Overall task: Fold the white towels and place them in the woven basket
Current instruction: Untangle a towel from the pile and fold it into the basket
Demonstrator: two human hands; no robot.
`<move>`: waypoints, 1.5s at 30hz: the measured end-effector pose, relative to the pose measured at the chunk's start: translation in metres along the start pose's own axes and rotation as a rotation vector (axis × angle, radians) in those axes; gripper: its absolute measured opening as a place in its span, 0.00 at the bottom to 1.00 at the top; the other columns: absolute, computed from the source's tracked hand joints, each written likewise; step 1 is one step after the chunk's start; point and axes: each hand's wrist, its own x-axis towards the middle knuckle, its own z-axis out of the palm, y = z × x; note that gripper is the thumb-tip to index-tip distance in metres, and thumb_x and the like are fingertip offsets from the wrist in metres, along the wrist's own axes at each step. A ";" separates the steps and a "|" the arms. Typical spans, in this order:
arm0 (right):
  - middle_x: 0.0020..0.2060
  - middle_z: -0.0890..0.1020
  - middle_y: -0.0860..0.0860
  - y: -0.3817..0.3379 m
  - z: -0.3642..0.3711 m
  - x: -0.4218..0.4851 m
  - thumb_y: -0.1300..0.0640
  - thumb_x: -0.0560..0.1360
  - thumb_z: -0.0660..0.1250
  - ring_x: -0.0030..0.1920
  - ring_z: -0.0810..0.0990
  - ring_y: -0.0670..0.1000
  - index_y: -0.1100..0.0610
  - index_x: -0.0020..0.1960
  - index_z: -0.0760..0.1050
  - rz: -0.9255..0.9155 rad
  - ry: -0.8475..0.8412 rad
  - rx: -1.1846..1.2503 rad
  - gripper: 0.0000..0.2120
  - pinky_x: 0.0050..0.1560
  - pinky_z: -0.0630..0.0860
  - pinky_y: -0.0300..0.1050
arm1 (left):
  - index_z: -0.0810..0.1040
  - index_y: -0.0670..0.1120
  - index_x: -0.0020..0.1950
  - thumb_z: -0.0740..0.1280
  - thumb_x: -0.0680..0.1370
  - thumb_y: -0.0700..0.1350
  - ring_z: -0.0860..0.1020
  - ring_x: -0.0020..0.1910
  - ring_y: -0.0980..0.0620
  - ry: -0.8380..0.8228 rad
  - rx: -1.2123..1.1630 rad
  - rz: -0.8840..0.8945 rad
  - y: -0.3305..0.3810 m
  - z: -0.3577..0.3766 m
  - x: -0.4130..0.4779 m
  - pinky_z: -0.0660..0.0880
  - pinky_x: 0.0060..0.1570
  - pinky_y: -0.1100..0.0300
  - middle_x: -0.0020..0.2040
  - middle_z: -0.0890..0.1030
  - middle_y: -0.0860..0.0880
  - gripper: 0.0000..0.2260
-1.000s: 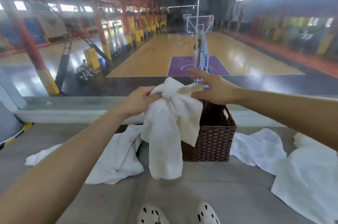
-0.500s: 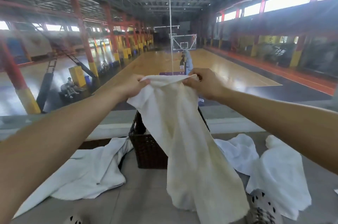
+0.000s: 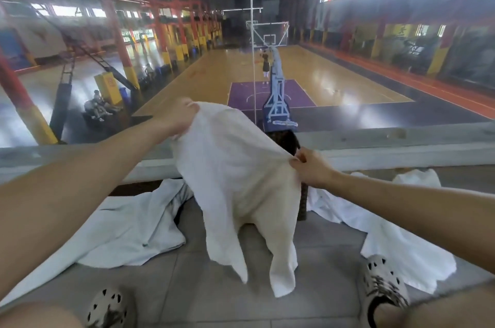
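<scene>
In the head view a white towel point(image 3: 235, 180) is held up between two hands. Its upper corner is gripped by the left hand point(image 3: 178, 118), the fingers curled into the cloth. A lower point on its right edge is pinched by the right hand point(image 3: 312, 169) between thumb and bent fingers. The left grip is set higher and farther out than the right, so the top edge slopes down from one to the other. Below both grips the cloth hangs loose in two uneven tails; whether they touch the floor point(image 3: 241, 306) cannot be told.

The basket point(image 3: 285, 140) is placed behind the towel, just beyond the right grip, and is mostly hidden. Only a dark part of its top and a strip of its woven side are seen. Its contents cannot be made out.

A second towel point(image 3: 134, 225) is spread crumpled on the grey tiles below the left forearm. A third towel point(image 3: 401, 242) lies below and to the right of the right wrist. A left shoe point(image 3: 107, 309) and a right shoe point(image 3: 383, 284), both spotted, are seen nearest the camera, one under each arm.

Beyond both grips a grey ledge point(image 3: 401, 140) is crossed by the view, and past it, through glass, a basketball court point(image 3: 308, 73) is seen far below.
</scene>
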 end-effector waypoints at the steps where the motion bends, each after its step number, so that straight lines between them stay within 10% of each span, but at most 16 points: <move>1: 0.37 0.76 0.50 -0.002 -0.005 0.003 0.54 0.83 0.66 0.39 0.74 0.54 0.52 0.40 0.69 -0.030 0.040 -0.003 0.13 0.39 0.69 0.48 | 0.82 0.41 0.58 0.58 0.89 0.48 0.75 0.54 0.44 -0.005 0.124 -0.022 -0.013 -0.007 0.003 0.68 0.52 0.54 0.58 0.81 0.41 0.15; 6: 0.34 0.76 0.45 -0.011 -0.024 0.002 0.50 0.83 0.68 0.36 0.73 0.48 0.48 0.39 0.73 -0.121 0.142 0.032 0.14 0.40 0.69 0.48 | 0.82 0.46 0.61 0.63 0.87 0.44 0.77 0.57 0.46 -0.030 0.014 -0.084 -0.057 -0.001 -0.006 0.71 0.52 0.53 0.64 0.81 0.45 0.09; 11: 0.38 0.81 0.50 -0.009 -0.031 -0.004 0.49 0.84 0.67 0.45 0.81 0.58 0.52 0.39 0.76 -0.093 0.182 -0.151 0.15 0.42 0.77 0.49 | 0.82 0.53 0.48 0.78 0.69 0.71 0.80 0.47 0.51 -0.183 0.364 0.106 -0.067 -0.009 -0.046 0.77 0.44 0.50 0.46 0.83 0.54 0.24; 16: 0.46 0.83 0.57 -0.025 -0.032 -0.013 0.47 0.85 0.65 0.46 0.79 0.60 0.60 0.50 0.78 -0.179 0.198 -0.253 0.16 0.44 0.75 0.51 | 0.86 0.50 0.45 0.62 0.80 0.73 0.83 0.43 0.42 0.039 0.485 -0.012 -0.101 0.000 -0.057 0.77 0.41 0.51 0.45 0.86 0.45 0.28; 20: 0.39 0.80 0.49 -0.038 -0.029 -0.019 0.40 0.82 0.69 0.42 0.79 0.53 0.54 0.41 0.78 -0.261 -0.027 -0.382 0.20 0.40 0.71 0.49 | 0.84 0.48 0.61 0.59 0.87 0.56 0.81 0.57 0.30 0.143 0.492 0.008 -0.110 -0.003 -0.053 0.76 0.50 0.45 0.58 0.84 0.39 0.17; 26: 0.36 0.78 0.48 -0.046 -0.019 -0.019 0.45 0.84 0.66 0.38 0.74 0.48 0.52 0.37 0.73 -0.296 0.075 -0.321 0.19 0.35 0.65 0.42 | 0.82 0.42 0.42 0.68 0.74 0.31 0.80 0.44 0.37 0.047 0.374 0.084 -0.101 0.003 -0.061 0.73 0.43 0.53 0.40 0.82 0.44 0.08; 33: 0.39 0.79 0.44 -0.039 -0.027 -0.012 0.45 0.80 0.73 0.40 0.76 0.45 0.50 0.47 0.80 -0.315 0.040 -0.283 0.10 0.38 0.69 0.38 | 0.73 0.43 0.32 0.76 0.74 0.61 0.71 0.32 0.47 -0.153 0.184 0.034 -0.093 0.018 -0.068 0.65 0.37 0.53 0.31 0.74 0.46 0.25; 37: 0.42 0.78 0.41 -0.042 -0.027 -0.022 0.43 0.76 0.77 0.42 0.77 0.42 0.48 0.59 0.79 -0.417 -0.131 -0.307 0.16 0.45 0.72 0.43 | 0.77 0.44 0.34 0.71 0.83 0.56 0.78 0.37 0.45 -0.039 0.427 0.215 -0.089 0.027 -0.072 0.69 0.36 0.55 0.33 0.79 0.46 0.22; 45: 0.49 0.82 0.54 -0.044 -0.011 -0.017 0.47 0.81 0.71 0.51 0.83 0.59 0.56 0.55 0.78 -0.343 -0.364 -0.696 0.12 0.46 0.75 0.48 | 0.79 0.51 0.52 0.66 0.83 0.61 0.80 0.55 0.46 0.097 -0.024 0.070 -0.081 0.027 -0.061 0.72 0.48 0.52 0.53 0.82 0.51 0.15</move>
